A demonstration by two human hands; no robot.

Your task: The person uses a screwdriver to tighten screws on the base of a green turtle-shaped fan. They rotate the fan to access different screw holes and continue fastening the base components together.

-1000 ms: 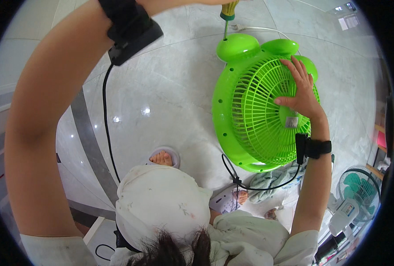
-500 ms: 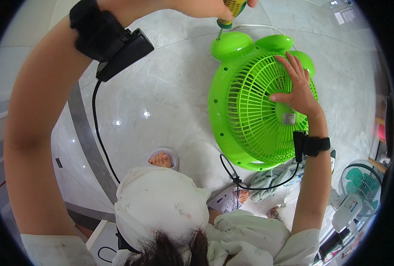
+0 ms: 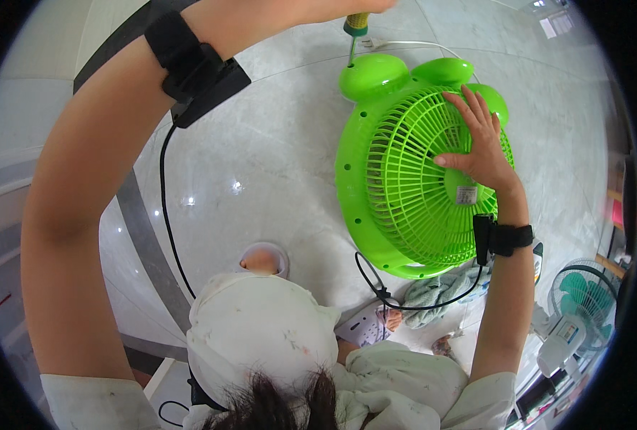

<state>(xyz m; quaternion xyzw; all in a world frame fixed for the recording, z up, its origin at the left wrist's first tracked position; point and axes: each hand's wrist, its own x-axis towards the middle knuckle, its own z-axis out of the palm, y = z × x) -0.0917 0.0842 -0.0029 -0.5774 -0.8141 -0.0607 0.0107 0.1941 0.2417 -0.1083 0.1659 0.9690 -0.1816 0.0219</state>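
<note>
Screwdriver point(image 3: 354, 36) held by the left hand point(image 3: 347, 6) at top centre points down into the green fan point(image 3: 404, 179)'s rim; right hand point(image 3: 479, 147) lies open-palmed on the grille, right of it.

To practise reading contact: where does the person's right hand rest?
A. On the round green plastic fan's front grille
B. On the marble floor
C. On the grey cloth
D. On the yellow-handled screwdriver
A: the right hand lies spread, palm down, on the round green plastic fan grille.
</note>
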